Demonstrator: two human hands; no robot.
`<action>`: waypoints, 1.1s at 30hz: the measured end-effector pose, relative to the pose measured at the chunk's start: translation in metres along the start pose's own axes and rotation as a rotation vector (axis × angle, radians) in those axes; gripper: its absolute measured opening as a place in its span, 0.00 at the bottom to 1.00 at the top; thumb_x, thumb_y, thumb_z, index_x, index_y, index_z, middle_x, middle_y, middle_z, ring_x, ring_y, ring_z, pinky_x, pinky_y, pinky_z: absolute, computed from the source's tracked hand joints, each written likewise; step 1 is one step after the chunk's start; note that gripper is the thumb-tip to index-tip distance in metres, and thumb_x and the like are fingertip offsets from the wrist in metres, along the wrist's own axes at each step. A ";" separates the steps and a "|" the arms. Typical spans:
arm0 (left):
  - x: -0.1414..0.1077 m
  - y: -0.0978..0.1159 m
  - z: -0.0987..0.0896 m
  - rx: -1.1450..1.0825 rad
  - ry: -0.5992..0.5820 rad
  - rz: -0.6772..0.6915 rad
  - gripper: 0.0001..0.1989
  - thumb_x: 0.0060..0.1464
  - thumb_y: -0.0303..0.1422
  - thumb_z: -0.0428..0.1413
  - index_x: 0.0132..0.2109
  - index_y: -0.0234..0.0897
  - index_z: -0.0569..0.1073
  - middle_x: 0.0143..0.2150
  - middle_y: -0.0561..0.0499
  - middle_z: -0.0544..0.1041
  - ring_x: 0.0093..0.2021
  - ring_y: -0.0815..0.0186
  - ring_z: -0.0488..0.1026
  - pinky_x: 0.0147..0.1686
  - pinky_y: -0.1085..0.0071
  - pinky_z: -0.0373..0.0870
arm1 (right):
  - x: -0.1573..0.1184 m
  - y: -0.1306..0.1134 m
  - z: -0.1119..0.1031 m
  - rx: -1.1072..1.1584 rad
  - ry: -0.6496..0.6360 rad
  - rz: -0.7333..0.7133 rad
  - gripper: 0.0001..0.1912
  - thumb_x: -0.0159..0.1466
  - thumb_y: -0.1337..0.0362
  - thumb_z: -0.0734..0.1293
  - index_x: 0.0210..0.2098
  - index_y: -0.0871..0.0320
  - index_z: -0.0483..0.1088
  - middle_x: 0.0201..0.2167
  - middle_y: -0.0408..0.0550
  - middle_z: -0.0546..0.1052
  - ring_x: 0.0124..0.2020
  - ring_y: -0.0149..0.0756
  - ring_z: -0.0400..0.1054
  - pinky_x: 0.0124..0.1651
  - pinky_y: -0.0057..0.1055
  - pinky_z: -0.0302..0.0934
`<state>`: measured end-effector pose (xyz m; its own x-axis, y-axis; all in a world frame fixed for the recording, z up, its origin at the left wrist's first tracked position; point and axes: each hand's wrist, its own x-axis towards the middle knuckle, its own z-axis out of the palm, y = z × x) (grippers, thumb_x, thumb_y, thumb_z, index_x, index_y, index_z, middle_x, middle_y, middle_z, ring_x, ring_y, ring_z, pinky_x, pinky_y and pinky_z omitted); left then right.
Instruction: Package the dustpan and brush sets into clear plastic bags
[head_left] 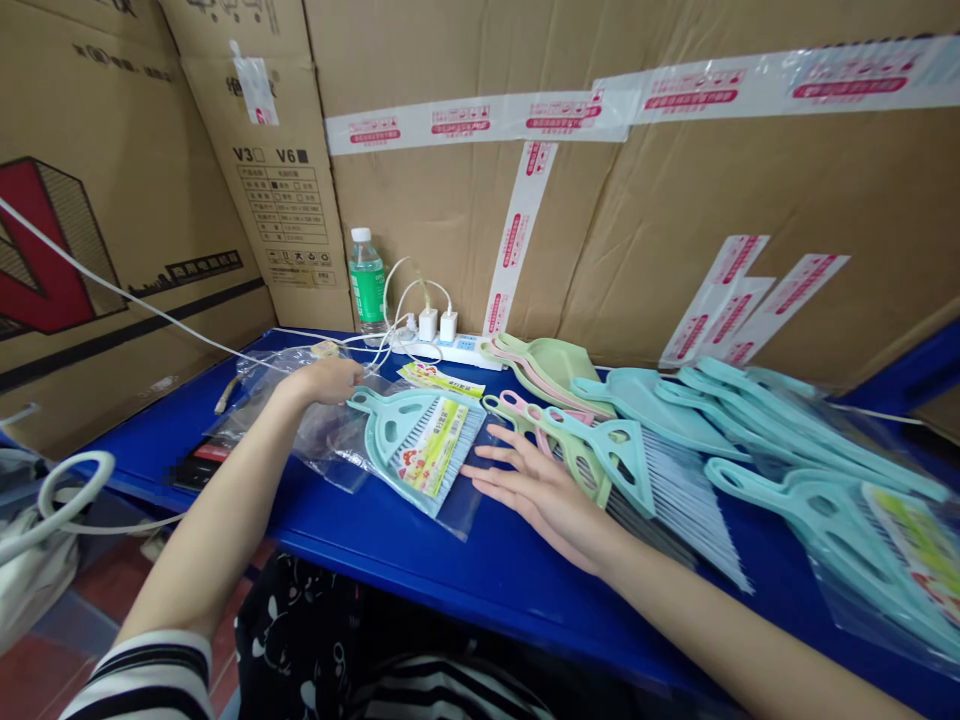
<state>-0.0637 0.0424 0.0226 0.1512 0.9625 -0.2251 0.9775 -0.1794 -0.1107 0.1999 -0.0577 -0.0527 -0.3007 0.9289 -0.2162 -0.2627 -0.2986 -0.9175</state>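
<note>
A teal dustpan and brush set with a yellow-green printed card lies in a clear plastic bag in front of me. My left hand is at its handle end, fingers curled together over the bag's edge; what they pinch is hidden. My right hand has its fingers spread, fingertips beside the set's bristle end. Loose brushes, among them a teal one, lie just beyond and right of my right hand.
Teal dustpans and a bagged set lie at the right. Green dustpans rest near the cardboard wall. A power strip with chargers and a bottle stand at the back. A phone-like dark object lies left.
</note>
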 end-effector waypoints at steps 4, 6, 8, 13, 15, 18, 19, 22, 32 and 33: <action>0.002 -0.007 0.002 0.042 0.042 -0.045 0.13 0.47 0.23 0.48 0.38 0.36 0.74 0.37 0.47 0.79 0.40 0.60 0.75 0.37 0.71 0.66 | -0.001 0.001 -0.002 -0.042 -0.051 -0.028 0.28 0.58 0.68 0.68 0.57 0.50 0.62 0.51 0.50 0.68 0.53 0.42 0.69 0.63 0.45 0.54; 0.002 -0.009 0.002 0.055 0.051 -0.050 0.14 0.48 0.24 0.48 0.39 0.37 0.74 0.38 0.47 0.79 0.41 0.60 0.75 0.37 0.72 0.66 | -0.001 0.002 -0.002 -0.051 -0.052 -0.027 0.28 0.58 0.68 0.67 0.58 0.51 0.61 0.52 0.51 0.67 0.54 0.41 0.69 0.63 0.44 0.54; 0.002 -0.010 0.002 0.064 0.056 -0.047 0.14 0.48 0.25 0.48 0.39 0.37 0.74 0.39 0.47 0.79 0.42 0.60 0.75 0.37 0.72 0.67 | -0.002 0.001 -0.001 -0.051 -0.042 -0.019 0.29 0.58 0.69 0.67 0.57 0.52 0.60 0.52 0.52 0.67 0.53 0.40 0.69 0.63 0.42 0.55; 0.003 -0.008 0.003 0.074 0.057 -0.007 0.13 0.50 0.25 0.47 0.39 0.36 0.74 0.41 0.44 0.79 0.42 0.59 0.75 0.37 0.70 0.67 | 0.000 -0.003 -0.005 -0.121 -0.122 -0.019 0.26 0.58 0.68 0.67 0.55 0.53 0.60 0.49 0.50 0.69 0.51 0.38 0.71 0.60 0.40 0.58; 0.004 -0.008 0.004 0.068 0.059 0.022 0.13 0.51 0.26 0.47 0.39 0.36 0.74 0.42 0.43 0.79 0.42 0.58 0.75 0.37 0.70 0.67 | 0.003 -0.006 -0.010 -0.219 -0.197 -0.071 0.23 0.59 0.66 0.66 0.54 0.53 0.61 0.47 0.49 0.71 0.47 0.38 0.73 0.57 0.42 0.62; 0.007 -0.008 0.006 0.056 0.077 0.056 0.13 0.52 0.27 0.46 0.39 0.38 0.74 0.42 0.45 0.80 0.43 0.59 0.75 0.38 0.70 0.67 | 0.007 -0.013 -0.019 -0.529 -0.225 -0.261 0.19 0.62 0.64 0.61 0.53 0.55 0.63 0.42 0.50 0.73 0.40 0.37 0.74 0.46 0.41 0.69; 0.009 -0.008 0.006 0.050 0.086 0.064 0.13 0.53 0.27 0.46 0.39 0.38 0.74 0.42 0.46 0.80 0.43 0.59 0.75 0.39 0.70 0.67 | 0.008 -0.015 -0.022 -0.681 -0.189 -0.350 0.18 0.63 0.65 0.59 0.52 0.56 0.64 0.41 0.51 0.73 0.38 0.37 0.73 0.43 0.41 0.70; 0.012 -0.004 0.007 0.031 0.126 0.082 0.13 0.53 0.27 0.45 0.39 0.39 0.74 0.41 0.47 0.80 0.43 0.59 0.76 0.40 0.69 0.68 | 0.007 -0.019 -0.026 -1.142 -0.057 -0.622 0.19 0.64 0.68 0.56 0.53 0.54 0.66 0.43 0.52 0.73 0.42 0.40 0.71 0.46 0.44 0.68; 0.015 0.010 0.012 -0.242 0.212 0.217 0.20 0.55 0.30 0.44 0.54 0.36 0.66 0.44 0.47 0.79 0.36 0.64 0.77 0.39 0.71 0.70 | 0.006 -0.012 -0.029 -1.802 0.032 -0.793 0.26 0.65 0.69 0.54 0.62 0.53 0.61 0.50 0.53 0.75 0.57 0.52 0.62 0.54 0.53 0.63; 0.015 0.010 0.013 -0.305 0.197 0.256 0.20 0.56 0.31 0.44 0.55 0.35 0.65 0.44 0.46 0.79 0.34 0.65 0.76 0.38 0.70 0.71 | 0.006 -0.013 -0.029 -1.805 0.023 -0.774 0.26 0.65 0.69 0.54 0.62 0.54 0.61 0.48 0.53 0.75 0.57 0.52 0.62 0.55 0.53 0.62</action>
<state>-0.0540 0.0525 0.0050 0.3905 0.9205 -0.0157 0.8991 -0.3776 0.2216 0.2282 -0.0414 -0.0522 -0.5856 0.7351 0.3416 0.7799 0.6258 -0.0097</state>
